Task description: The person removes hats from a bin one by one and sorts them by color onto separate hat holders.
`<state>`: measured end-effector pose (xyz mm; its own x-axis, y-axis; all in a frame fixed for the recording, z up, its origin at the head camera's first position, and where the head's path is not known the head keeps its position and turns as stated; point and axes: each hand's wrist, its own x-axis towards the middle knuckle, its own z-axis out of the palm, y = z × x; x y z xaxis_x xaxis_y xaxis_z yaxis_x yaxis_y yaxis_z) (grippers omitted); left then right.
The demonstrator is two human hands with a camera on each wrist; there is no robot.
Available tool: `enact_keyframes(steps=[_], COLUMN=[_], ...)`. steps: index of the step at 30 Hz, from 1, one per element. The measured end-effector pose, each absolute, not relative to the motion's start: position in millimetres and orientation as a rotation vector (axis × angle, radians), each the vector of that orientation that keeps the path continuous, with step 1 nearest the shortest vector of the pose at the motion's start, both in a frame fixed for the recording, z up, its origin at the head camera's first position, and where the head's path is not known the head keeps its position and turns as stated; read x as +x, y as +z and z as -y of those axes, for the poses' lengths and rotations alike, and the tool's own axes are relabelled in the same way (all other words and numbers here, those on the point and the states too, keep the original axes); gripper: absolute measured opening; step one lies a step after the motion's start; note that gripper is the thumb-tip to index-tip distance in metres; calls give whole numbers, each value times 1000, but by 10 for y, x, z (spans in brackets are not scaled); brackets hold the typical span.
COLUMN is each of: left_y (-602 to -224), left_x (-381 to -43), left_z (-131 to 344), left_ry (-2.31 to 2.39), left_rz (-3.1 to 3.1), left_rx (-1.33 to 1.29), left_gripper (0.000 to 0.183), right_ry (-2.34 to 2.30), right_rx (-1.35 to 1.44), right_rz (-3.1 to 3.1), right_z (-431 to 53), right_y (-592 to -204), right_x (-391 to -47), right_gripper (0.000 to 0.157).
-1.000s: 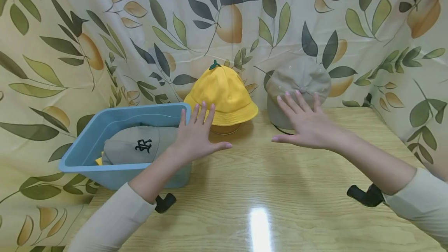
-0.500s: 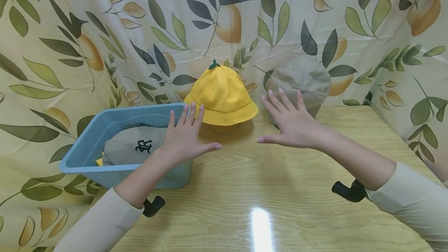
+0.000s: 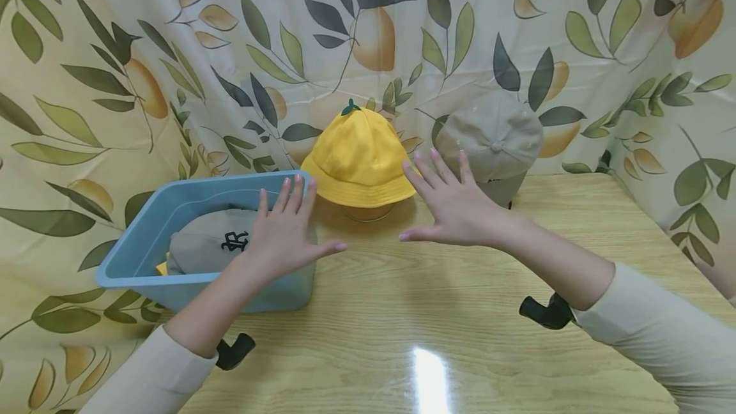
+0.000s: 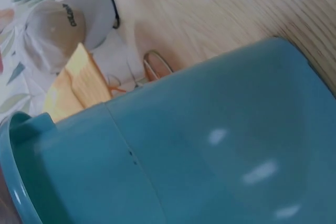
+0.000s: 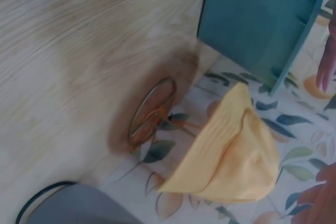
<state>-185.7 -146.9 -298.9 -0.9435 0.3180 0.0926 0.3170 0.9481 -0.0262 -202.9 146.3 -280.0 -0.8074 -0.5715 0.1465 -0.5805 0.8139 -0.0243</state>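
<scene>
My left hand [image 3: 282, 229], fingers spread, hovers over the right end of the blue bin [image 3: 144, 278] and holds nothing. Inside the bin lies a grey baseball cap [image 3: 198, 241] with a black letter emblem, partly hidden by this hand; a bit of yellow cloth [image 3: 163, 268] pokes out beside it. My right hand [image 3: 460, 209] is also spread and free of any object, its fingertips overlapping the brim edge of the yellow bucket hat [image 3: 362, 158]. That hat has a green sprout on top and sits on a wire stand [image 5: 152, 114]. Another grey cap [image 3: 491, 133] stands to its right, partly behind my right hand.
A wooden table [image 3: 368, 337] carries everything, with a bright light reflection near its front. Leaf-patterned curtain [image 3: 368, 30] closes off the back and both sides. Black wrist camera mounts [image 3: 546, 312] stick out below both forearms.
Both spread hands have drifted left, the right one farther, from in front of the grey cap toward the yellow bucket hat. The hats and bin have stayed in place.
</scene>
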Motion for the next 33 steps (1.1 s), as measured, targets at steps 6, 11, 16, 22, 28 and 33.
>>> enact_keyframes(steps=[6, 11, 16, 22, 28, 33], left_y=[-3004, -3031, -3061, -3074, -3086, -3100], left_x=[-1806, -1767, -1713, -1623, -1531, -1456], left_z=[1565, 1658, 1773, 1952, 2171, 2337], left_ry=[-18, -26, -48, -96, -146, -145], left_rz=[3015, 3011, 3009, 2980, 2973, 2975], left_rx=[-479, -458, -437, -429, -406, -385], left_gripper=[113, 115, 116, 112, 111, 110], right_ry=[98, 103, 141, 132, 110, 98], right_rx=[950, 983, 1013, 1029, 1055, 1087], right_rz=[2857, 2842, 2846, 2845, 2842, 2839], right_z=[-1334, -1244, -1147, -994, -812, -638], right_y=[-2807, -2824, -2865, -2904, -2901, -2899], right_x=[-2021, -2021, -2033, -2042, -2017, -1973], right_gripper=[110, 108, 107, 108, 108, 107])
